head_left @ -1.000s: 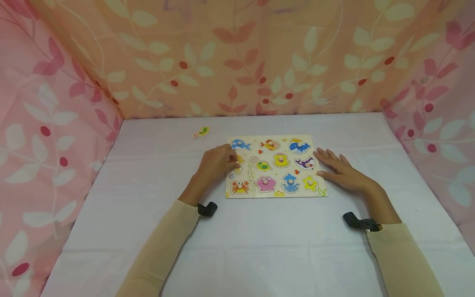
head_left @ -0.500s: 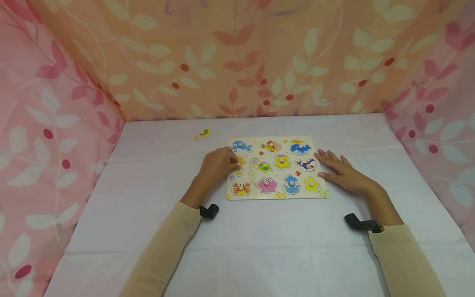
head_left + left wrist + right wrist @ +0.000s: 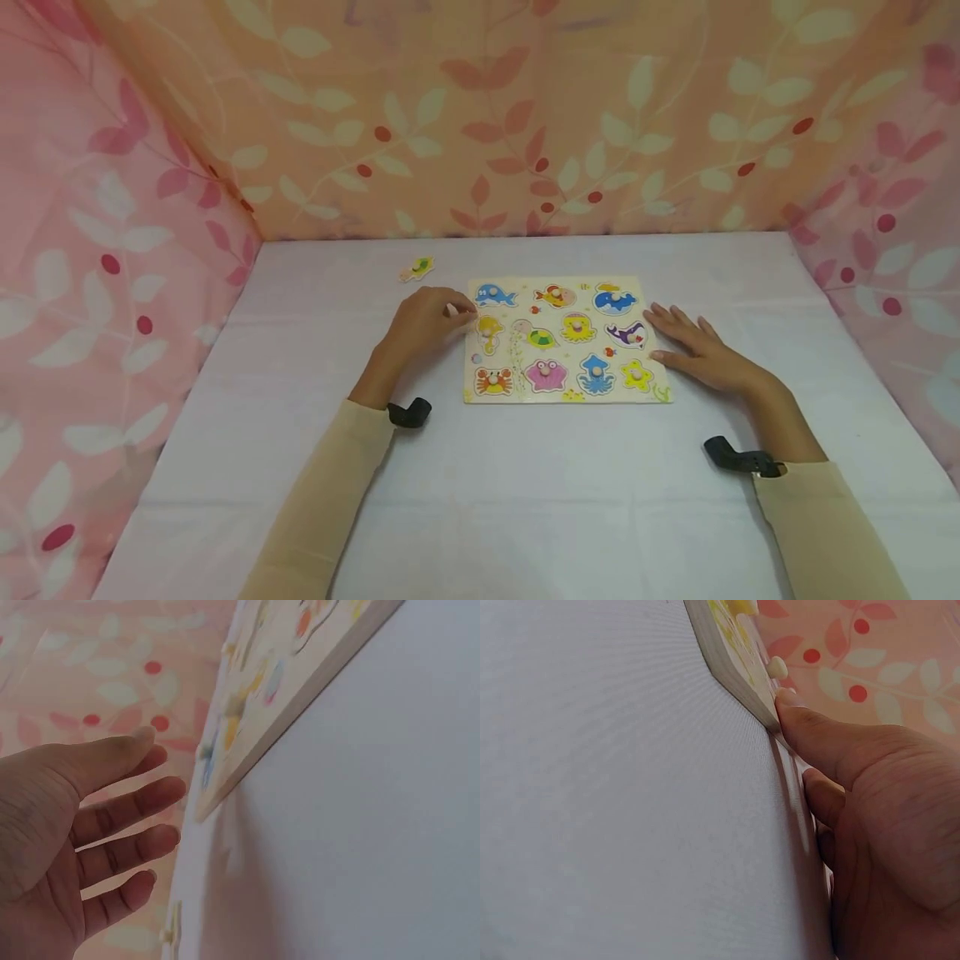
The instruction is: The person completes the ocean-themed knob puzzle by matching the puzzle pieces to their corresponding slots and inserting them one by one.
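Observation:
A cream wooden peg puzzle board (image 3: 517, 397) with sea animals lies on the table, its pieces bearing small round knobs. The yellow seahorse piece (image 3: 489, 333) sits in its slot at the board's left side. My left hand (image 3: 431, 325) hovers at the left edge beside it, holding nothing; in the left wrist view its fingers (image 3: 131, 802) are loosely bent and apart from the board. At the right edge, my right hand (image 3: 701, 350) rests with spread fingers, the thumb (image 3: 810, 735) touching the board's side. A loose turtle piece (image 3: 417, 268) lies beyond the left hand; a turtle picture (image 3: 540, 337) shows on the board.
White cloth (image 3: 570, 500) covers the table. A patterned orange curtain (image 3: 570, 125) hangs behind it, with pink curtains (image 3: 150, 333) at both sides. Black wrist cameras (image 3: 410, 412) sit at both cuffs.
My left hand has let go of the seahorse piece and drawn back left, uncovering it. The right hand keeps its place at the board's edge. The head view shifts slightly.

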`<action>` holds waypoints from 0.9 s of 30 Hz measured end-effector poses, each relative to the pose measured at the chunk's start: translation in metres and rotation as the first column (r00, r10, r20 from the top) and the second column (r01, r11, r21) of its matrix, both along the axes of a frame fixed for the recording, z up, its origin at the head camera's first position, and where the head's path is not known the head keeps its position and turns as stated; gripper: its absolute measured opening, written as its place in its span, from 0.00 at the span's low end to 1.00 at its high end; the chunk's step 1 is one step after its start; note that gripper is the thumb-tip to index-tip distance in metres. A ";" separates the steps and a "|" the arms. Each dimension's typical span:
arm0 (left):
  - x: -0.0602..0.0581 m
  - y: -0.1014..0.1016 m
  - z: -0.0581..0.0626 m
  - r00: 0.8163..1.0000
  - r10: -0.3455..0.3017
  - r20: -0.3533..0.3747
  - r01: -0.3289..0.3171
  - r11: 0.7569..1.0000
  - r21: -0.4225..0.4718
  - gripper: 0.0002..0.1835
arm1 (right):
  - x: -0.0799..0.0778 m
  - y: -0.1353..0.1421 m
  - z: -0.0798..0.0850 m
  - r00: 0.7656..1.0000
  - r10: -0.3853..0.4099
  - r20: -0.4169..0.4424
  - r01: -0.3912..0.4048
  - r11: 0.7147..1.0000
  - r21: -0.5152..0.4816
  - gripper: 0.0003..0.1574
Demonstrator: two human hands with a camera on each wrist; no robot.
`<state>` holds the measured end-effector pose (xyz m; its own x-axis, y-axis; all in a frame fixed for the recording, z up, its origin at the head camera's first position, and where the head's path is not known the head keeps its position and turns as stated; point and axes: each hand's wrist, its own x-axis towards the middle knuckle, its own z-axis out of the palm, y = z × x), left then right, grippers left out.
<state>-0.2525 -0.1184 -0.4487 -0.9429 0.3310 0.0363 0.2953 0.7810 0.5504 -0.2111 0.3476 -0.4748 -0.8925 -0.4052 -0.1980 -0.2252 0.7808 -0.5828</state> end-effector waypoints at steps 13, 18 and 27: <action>-0.064 -0.059 0.019 0.986 0.144 -0.081 -0.141 0.989 0.043 0.09 | 0.000 0.001 -0.007 1.000 0.001 -0.013 -0.002 1.000 -0.016 0.49; -0.082 -0.069 0.018 0.982 0.185 -0.039 -0.185 0.983 -0.008 0.10 | 0.002 0.003 -0.008 1.000 0.001 -0.012 -0.001 1.000 -0.021 0.48; -0.097 -0.070 0.002 0.969 0.240 -0.061 -0.243 0.968 -0.054 0.10 | 0.001 0.003 -0.005 1.000 -0.029 -0.006 0.029 1.000 0.006 0.48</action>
